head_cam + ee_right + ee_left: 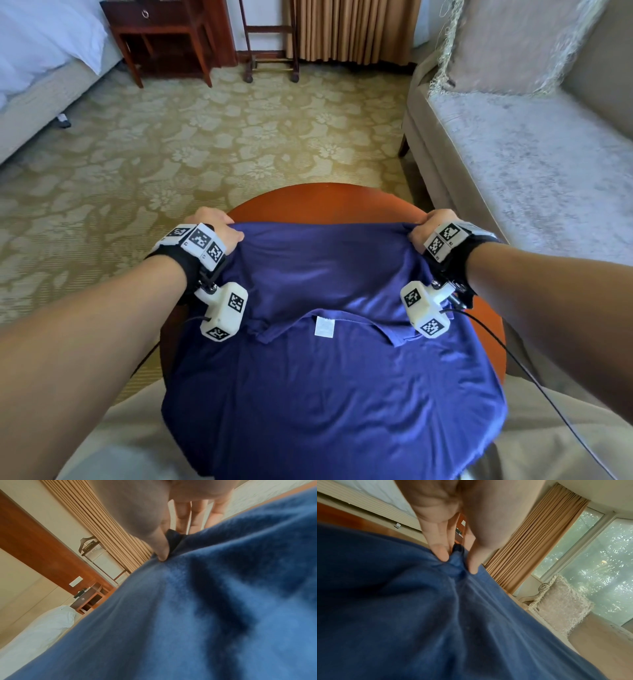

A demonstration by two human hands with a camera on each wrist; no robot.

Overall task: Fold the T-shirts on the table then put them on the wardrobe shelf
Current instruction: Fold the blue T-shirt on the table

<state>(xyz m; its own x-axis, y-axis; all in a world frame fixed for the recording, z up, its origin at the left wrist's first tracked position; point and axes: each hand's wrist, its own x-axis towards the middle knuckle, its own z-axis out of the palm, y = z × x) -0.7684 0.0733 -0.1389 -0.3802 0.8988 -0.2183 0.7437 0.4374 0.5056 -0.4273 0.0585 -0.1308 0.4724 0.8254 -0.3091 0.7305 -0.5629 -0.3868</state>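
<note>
A blue T-shirt (325,377) lies spread over a small round wooden table (325,202), its neck label facing up near the middle and its near part hanging over the table's front edge. My left hand (219,229) pinches the shirt's far left corner, and my right hand (431,226) pinches the far right corner. In the left wrist view the fingers (441,553) bunch a fold of the blue T-shirt (436,615). In the right wrist view the thumb (161,550) presses the blue T-shirt (205,601) against the fingers behind it.
A beige sofa (513,154) with a fringed cushion (507,44) stands to the right. A bed (44,68) is at the far left, with a dark wooden nightstand (164,37) and a valet stand (270,41) beyond patterned carpet (205,137). Curtains (352,31) hang at the back.
</note>
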